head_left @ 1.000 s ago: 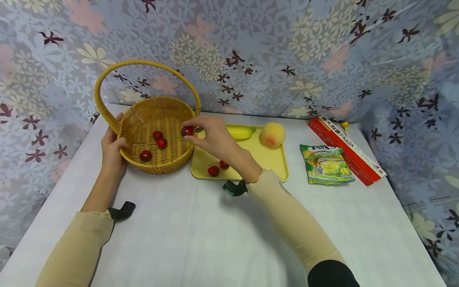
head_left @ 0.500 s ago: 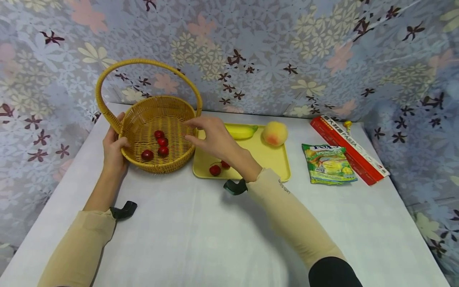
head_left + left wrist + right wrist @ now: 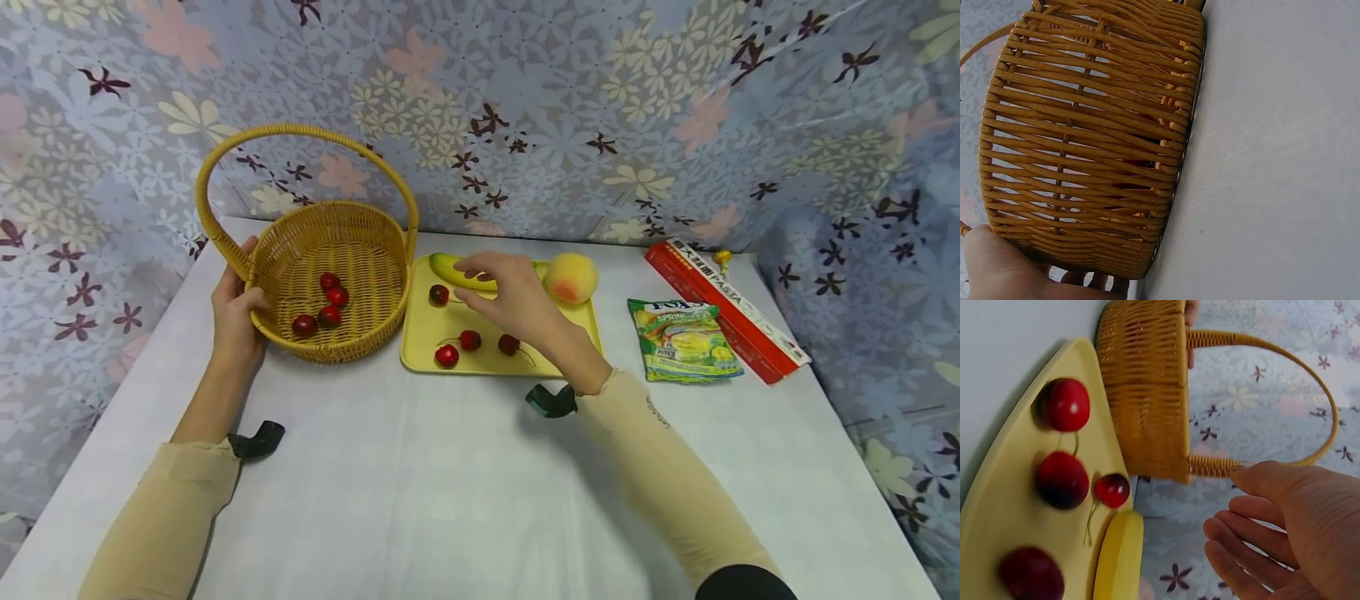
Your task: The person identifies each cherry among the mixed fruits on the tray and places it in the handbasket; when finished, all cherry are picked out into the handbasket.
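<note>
My left hand (image 3: 238,312) grips the left side of a wicker basket (image 3: 352,346), thumb over its rim; the left wrist view shows this hand (image 3: 1010,269) at the woven wall. Several red cherries (image 3: 338,297) lie on the basket floor. Above a yellow tray (image 3: 562,362), my right hand (image 3: 517,300) hovers with nothing between thumb and fingers. In the right wrist view this hand (image 3: 1291,531) has its fingers relaxed and apart. The tray carries several cherries (image 3: 447,357), a banana (image 3: 446,268) partly hidden behind the hand, and a peach (image 3: 572,278).
Right of the tray lie a green candy bag (image 3: 684,342) and a long red pasta box (image 3: 727,312). A small yellow item (image 3: 722,258) sits behind the box. A flowered cloth (image 3: 540,125) rises behind the white table (image 3: 420,483).
The right hand has let go of a cherry inside the basket and moved right, over the tray. More cherries on the tray are now uncovered. The left hand stays on the basket.
</note>
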Demonstrator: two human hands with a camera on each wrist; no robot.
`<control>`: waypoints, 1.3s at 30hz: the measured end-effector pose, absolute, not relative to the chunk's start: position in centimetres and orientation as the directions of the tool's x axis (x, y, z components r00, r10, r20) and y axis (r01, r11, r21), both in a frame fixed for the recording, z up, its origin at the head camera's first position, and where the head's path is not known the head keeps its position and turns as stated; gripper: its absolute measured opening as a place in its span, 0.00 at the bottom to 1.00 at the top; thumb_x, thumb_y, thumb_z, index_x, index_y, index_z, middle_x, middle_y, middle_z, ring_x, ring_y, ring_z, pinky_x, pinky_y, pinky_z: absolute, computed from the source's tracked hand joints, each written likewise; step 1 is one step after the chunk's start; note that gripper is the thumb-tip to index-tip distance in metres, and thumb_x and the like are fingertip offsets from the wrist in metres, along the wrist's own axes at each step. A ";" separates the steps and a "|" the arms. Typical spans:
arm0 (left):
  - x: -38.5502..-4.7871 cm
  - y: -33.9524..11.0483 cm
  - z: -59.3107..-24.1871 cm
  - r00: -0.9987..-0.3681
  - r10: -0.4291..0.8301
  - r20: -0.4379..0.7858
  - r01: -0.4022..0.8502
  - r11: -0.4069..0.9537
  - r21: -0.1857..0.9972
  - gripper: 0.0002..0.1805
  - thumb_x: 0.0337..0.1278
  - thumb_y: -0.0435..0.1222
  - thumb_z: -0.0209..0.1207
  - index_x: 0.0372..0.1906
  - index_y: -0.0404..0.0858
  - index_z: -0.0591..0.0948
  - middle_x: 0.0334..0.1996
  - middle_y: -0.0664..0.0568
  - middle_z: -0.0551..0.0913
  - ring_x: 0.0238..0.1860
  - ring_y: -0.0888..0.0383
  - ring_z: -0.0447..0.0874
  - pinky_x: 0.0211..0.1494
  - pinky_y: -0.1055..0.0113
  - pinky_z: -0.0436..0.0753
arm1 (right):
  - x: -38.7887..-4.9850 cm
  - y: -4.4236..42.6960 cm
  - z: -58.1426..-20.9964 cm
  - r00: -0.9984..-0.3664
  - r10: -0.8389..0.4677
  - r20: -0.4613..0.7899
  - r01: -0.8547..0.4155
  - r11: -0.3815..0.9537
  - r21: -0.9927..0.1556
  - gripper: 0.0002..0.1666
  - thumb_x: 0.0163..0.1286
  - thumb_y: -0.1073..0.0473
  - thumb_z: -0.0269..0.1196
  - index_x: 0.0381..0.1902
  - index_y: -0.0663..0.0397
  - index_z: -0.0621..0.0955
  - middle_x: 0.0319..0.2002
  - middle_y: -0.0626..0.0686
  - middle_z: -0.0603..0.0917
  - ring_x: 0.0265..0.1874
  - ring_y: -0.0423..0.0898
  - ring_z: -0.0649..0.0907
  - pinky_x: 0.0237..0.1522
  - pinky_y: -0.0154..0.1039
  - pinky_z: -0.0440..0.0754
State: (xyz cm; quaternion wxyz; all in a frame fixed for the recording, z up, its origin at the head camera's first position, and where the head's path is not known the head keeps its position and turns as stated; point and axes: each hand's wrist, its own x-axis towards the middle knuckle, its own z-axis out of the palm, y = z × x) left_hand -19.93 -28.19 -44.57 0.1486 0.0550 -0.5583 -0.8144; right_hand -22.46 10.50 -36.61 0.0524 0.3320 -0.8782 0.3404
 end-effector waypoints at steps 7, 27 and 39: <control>-20.0 -28.2 -44.6 -0.951 -0.302 0.072 0.178 -0.339 0.924 0.49 0.49 0.16 0.40 0.79 0.47 0.70 0.80 0.50 0.65 0.73 0.52 0.65 0.69 0.68 0.72 | -22.3 13.0 -37.2 -0.805 -0.517 0.290 -0.575 0.561 -0.596 0.20 0.70 0.59 0.72 0.57 0.60 0.86 0.54 0.58 0.90 0.51 0.57 0.89 0.57 0.50 0.85; -20.1 -28.3 -44.5 -0.954 -0.294 0.060 0.160 -0.328 0.931 0.48 0.51 0.16 0.40 0.80 0.48 0.69 0.80 0.51 0.64 0.75 0.51 0.63 0.71 0.68 0.71 | -20.2 17.2 -40.5 -0.863 -0.480 0.155 -0.451 0.595 -0.665 0.22 0.69 0.60 0.72 0.57 0.64 0.86 0.54 0.62 0.89 0.53 0.57 0.88 0.57 0.54 0.85; -20.0 -28.3 -44.6 -0.951 -0.301 0.064 0.165 -0.322 0.932 0.49 0.49 0.16 0.41 0.80 0.46 0.68 0.80 0.51 0.65 0.74 0.52 0.64 0.70 0.68 0.72 | -19.5 18.0 -42.0 -0.858 -0.496 0.133 -0.456 0.616 -0.643 0.23 0.66 0.58 0.75 0.57 0.61 0.87 0.51 0.57 0.91 0.51 0.54 0.88 0.56 0.53 0.86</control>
